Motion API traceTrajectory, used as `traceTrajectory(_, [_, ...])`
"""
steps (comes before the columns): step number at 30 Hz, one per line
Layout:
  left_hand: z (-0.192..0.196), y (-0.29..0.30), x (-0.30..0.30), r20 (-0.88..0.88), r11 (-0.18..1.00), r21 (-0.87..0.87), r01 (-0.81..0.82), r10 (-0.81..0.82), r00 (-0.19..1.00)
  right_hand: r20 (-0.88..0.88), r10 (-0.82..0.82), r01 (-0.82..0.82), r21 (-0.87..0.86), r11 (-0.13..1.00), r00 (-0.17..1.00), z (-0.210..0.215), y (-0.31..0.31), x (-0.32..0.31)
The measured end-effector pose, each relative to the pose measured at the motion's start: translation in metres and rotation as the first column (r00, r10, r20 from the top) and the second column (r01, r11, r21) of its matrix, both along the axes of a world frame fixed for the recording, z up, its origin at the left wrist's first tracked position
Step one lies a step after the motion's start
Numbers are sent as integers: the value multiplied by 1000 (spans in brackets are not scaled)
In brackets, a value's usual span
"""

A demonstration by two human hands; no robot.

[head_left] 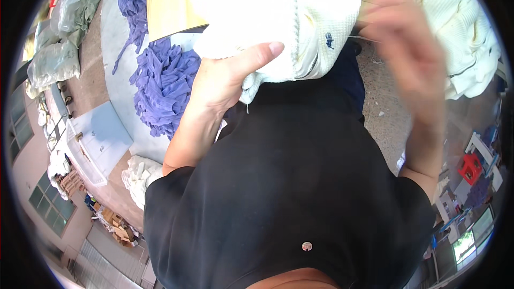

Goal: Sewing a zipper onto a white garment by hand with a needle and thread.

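A white knitted garment (pixel 278 18) with a zip and a small dark blue embroidered motif lies bunched in front of me. My left hand (pixel 230 72) grips its near left edge, thumb on top and fingers hidden underneath. Off the garment's right side, my right hand (pixel 399 35) is blurred by motion, with its fingers curled together. A thin pale thread (pixel 354 36) stretches from the garment toward those fingers. What the fingertips pinch is too smeared to make out. One loose thread end dangles from the garment's lower corner.
Purple fabric strips (pixel 163 83) are heaped on the pale table (pixel 115 48) at left, beside a yellow board (pixel 174 13). More white garments (pixel 460 32) are piled at right. Clear plastic bags (pixel 56 64), a white crate (pixel 88 155) and a red stool (pixel 470 168) stand farther out.
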State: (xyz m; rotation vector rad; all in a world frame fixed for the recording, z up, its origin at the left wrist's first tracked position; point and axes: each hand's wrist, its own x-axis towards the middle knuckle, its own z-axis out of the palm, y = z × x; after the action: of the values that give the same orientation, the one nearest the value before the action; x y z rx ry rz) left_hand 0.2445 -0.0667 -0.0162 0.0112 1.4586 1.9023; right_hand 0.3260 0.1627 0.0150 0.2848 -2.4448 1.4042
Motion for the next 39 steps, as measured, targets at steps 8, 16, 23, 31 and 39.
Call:
traceTrajectory(8, [4,0,0,42,1000,4,-21,21,999,91,56,-53,-37,998,994,-18,-35,-10])
traceTrajectory(16, [1,-1,-3,55,1000,18,-9,8,998,91,44,-42,-18,999,995,-23,-36,-12])
traceTrajectory(23, [6,1,-2,79,1000,7,-7,7,997,123,92,-74,-137,988,988,-28,-35,-14])
traceTrajectory(31, [9,1,-2,96,998,-43,36,-32,995,200,70,1,-334,943,977,-19,-48,-20])
traceTrajectory(39, [11,27,8,-2,993,-112,-26,26,1000,174,142,-22,-557,831,974,29,-42,-35])
